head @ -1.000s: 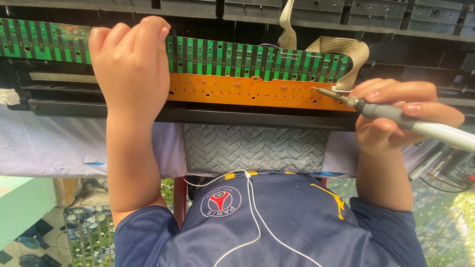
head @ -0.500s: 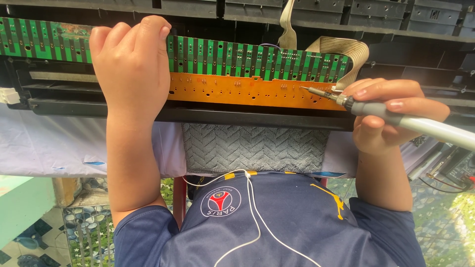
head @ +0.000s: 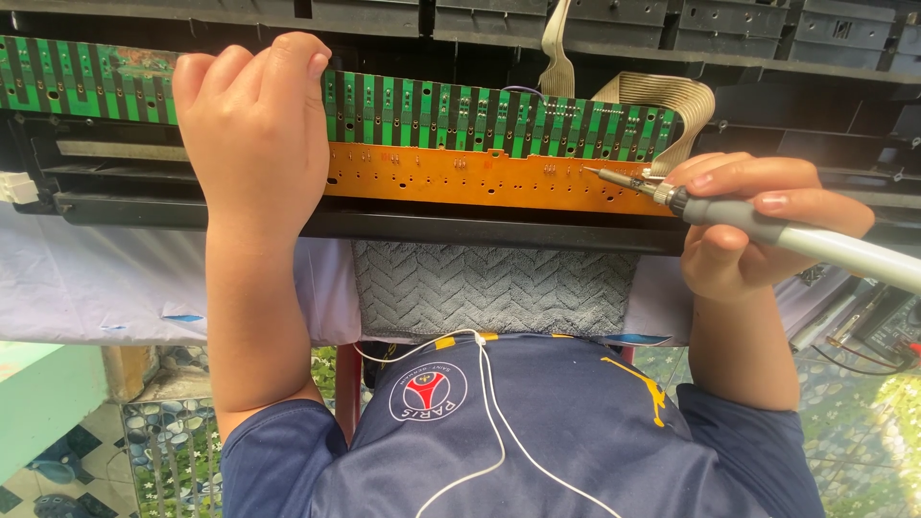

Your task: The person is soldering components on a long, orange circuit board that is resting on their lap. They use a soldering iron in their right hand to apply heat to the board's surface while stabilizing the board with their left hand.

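Fingers of right hand [head: 743,225] clamped on grey-handled soldering iron [head: 767,228], tip at orange circuit strip's [head: 480,178] right edge; left hand [head: 257,129] fingers together, pressing green board [head: 499,113].

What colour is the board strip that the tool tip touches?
Orange, seen in the head view: the board strip under the tool tip.

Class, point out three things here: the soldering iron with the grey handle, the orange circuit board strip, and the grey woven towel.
Soldering iron with grey handle [head: 729,213], head view, on the handle near the tip.
Orange circuit board strip [head: 480,179], head view, on its bare middle.
Grey woven towel [head: 489,288], head view, on its centre.
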